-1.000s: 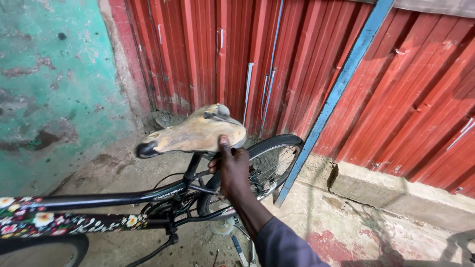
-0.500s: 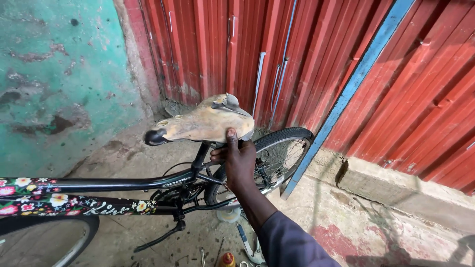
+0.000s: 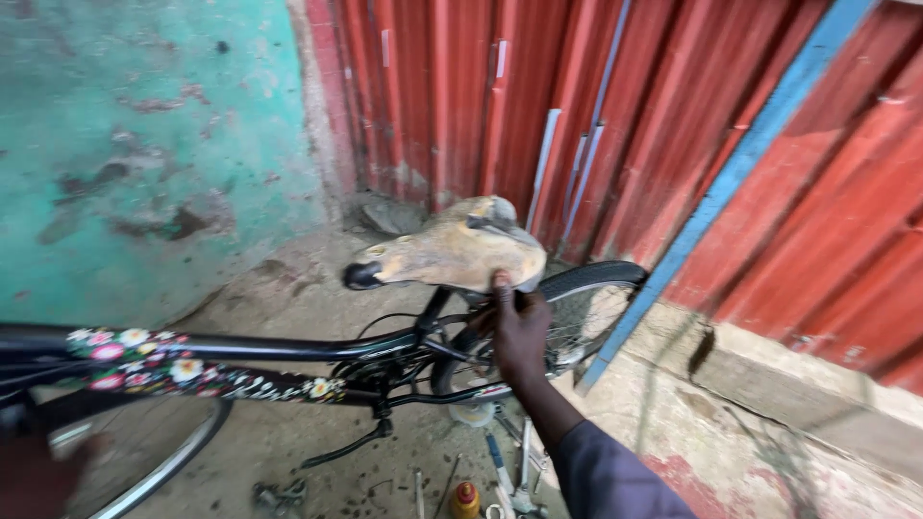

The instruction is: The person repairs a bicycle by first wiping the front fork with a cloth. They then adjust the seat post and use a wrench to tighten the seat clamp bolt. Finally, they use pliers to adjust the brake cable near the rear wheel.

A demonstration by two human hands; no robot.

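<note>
Your right hand (image 3: pixel 520 332) grips rear underside of worn tan saddle (image 3: pixel 452 252), thumb on its edge. Saddle sits atop black bicycle frame (image 3: pixel 288 344), rear wheel (image 3: pixel 577 308) just behind. Your left hand (image 3: pixel 38 476) blurred at corner, grip unclear. Small tools (image 3: pixel 500 471) on ground below.

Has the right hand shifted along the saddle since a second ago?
No. The right hand grips under the rear of the worn tan saddle, thumb on its edge, as before; only the camera view shifted.

Right hand (image 3: pixel 520 332) reaches forward, arm extended, fingers curled; left hand (image 3: pixel 34 476) a blur, possibly gripping.
</note>
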